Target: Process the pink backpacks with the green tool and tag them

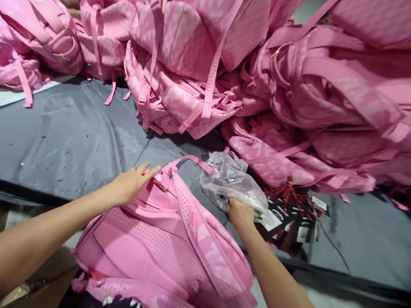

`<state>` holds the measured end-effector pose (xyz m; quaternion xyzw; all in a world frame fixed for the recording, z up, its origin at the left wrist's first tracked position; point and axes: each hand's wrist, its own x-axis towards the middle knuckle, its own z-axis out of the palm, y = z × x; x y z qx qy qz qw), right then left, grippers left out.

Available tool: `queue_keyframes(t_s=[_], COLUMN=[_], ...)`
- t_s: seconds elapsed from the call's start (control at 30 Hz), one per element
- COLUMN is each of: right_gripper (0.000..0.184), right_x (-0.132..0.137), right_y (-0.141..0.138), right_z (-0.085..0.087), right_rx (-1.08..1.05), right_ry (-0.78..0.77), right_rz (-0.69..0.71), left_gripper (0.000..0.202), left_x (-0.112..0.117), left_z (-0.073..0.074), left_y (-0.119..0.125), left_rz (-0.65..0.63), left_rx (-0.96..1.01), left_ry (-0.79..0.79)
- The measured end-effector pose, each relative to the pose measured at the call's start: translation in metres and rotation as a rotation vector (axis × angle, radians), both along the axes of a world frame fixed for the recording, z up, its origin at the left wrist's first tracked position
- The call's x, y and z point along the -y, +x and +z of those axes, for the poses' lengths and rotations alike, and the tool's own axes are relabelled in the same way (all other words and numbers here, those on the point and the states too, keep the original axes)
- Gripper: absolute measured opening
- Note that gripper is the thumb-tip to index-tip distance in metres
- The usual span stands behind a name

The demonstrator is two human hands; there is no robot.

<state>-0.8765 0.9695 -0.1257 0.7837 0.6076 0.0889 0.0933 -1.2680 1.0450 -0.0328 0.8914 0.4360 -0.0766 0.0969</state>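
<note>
A pink backpack [140, 247] leans at the front edge of the table, its padded, dotted back and straps facing me. My left hand [132, 182] rests on its top edge beside the carry loop, with the visible fingers stretched out and apart; the thumb is hidden. To the right of the backpack lies a crumpled clear plastic bag [230, 176]. My right hand [241, 214] reaches into this bag, and its fingers are hidden, so what they touch does not show. Black tags [297, 224] with white labels and red tassels [288, 189] lie just right of that hand.
Several more pink backpacks [194, 42] are heaped along the far side of the table. Their straps hang down onto the dark grey table cover [60, 136]. The table's front edge runs behind the backpack at my lap. A pale sheet [7, 99] lies at far left.
</note>
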Motion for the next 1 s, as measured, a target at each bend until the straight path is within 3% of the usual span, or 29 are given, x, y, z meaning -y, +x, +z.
queue_keyframes(t_s=[0.23,0.37,0.47,0.57,0.67,0.7,0.77,0.87,1.0], right_gripper=[0.044,0.043,0.035,0.029,0.033,0.032,0.028,0.027,0.028], right_x=[0.03,0.042,0.052,0.064,0.075,0.077,0.078,0.075,0.067], right_y=[-0.015,-0.017,-0.02,-0.037,-0.073,-0.088,-0.118,-0.155,-0.183], right_z=[0.008,0.014,0.032,0.066,0.105,0.116,0.13,0.135,0.124], right_rx=[-0.029,-0.052,-0.087,-0.467,-0.942,-1.023,-1.12,-1.294,-1.475], right_ry=[0.025,0.116,0.249,0.419,0.394,0.37,0.331,0.316,0.182], right_rz=[0.194,0.171,0.081,-0.029,-0.018,0.018,0.108,0.142,0.058], left_gripper=[0.099,0.101,0.101,0.095,0.071,0.061,0.043,0.016,0.021], left_x=[0.0,-0.002,-0.003,0.007,0.033,0.043,0.063,0.083,0.09], left_z=[-0.001,-0.004,-0.006,0.002,0.019,0.024,0.027,0.018,0.0], left_y=[0.0,-0.002,-0.005,-0.001,0.013,0.02,0.034,0.046,0.036], left_rz=[-0.002,0.001,-0.001,0.015,0.021,0.018,0.017,0.085,0.248], left_rx=[0.026,0.043,0.07,0.232,0.613,0.736,0.875,0.948,1.166], left_ry=[0.001,0.003,-0.011,0.093,0.236,0.191,-0.051,-0.375,-0.354])
